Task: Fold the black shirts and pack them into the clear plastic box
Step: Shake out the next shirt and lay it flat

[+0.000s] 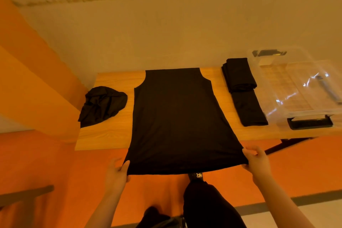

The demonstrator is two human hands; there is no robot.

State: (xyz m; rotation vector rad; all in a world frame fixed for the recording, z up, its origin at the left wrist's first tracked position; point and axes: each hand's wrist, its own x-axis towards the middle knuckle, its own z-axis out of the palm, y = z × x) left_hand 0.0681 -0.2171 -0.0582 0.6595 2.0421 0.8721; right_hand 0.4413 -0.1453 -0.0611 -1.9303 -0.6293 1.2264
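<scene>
Black shirt [177,116] spread flat on the wooden table [111,131], hem overhanging the near edge.
My left hand [117,172] and right hand [256,159] pinched its hem corners; folded shirts [242,89] lay right, beside the clear plastic box [299,87]; a crumpled shirt [101,104] lay left.

Open tabletop [111,135] lies near left, between the crumpled shirt [102,105] and the spread shirt [177,116]. On the right, the folded stack [242,90] and clear box [296,87] crowd together, a narrow wood strip beside the stack.
</scene>
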